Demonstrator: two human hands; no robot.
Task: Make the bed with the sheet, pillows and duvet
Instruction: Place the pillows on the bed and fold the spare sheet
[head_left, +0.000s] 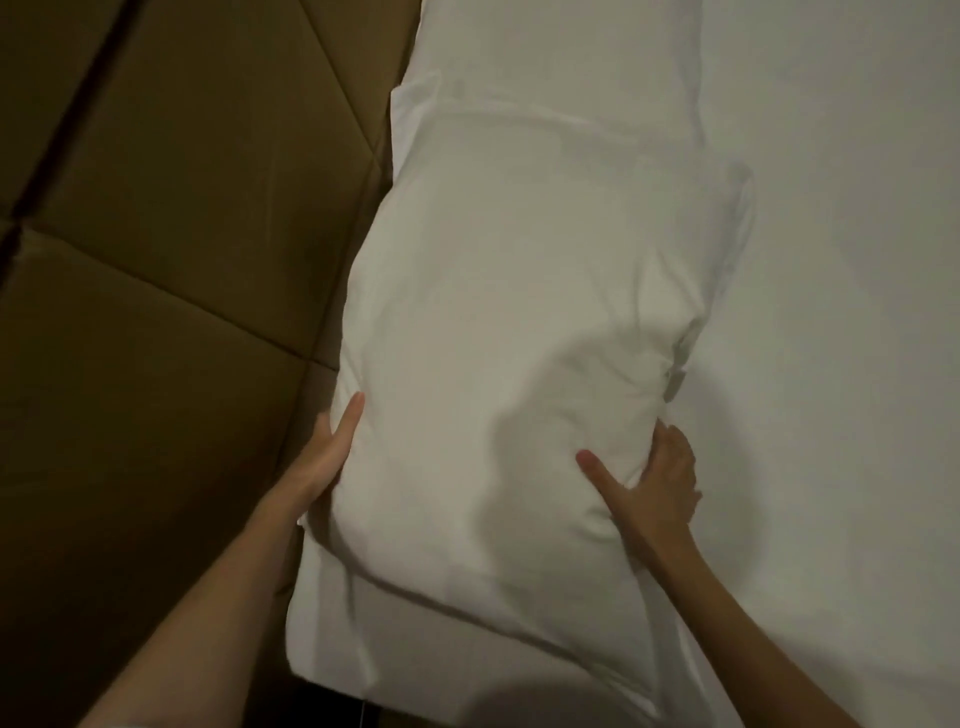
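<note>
A plump white pillow (519, 322) lies lengthwise along the head of the bed, and I hold it by both long sides. My left hand (330, 457) grips its left edge next to the headboard, thumb on top and fingers hidden behind the pillow. My right hand (657, 486) grips the right edge, thumb pressed into the top and fingers dug into the side. White bedding of a second pillow (545, 98) shows beyond it and under its near end. A smooth white sheet (841, 270) covers the mattress to the right. No duvet is in view.
A brown padded headboard (171, 218) with diagonal seams fills the left side, close against the pillows. A dark gap shows at the bottom edge below the bedding.
</note>
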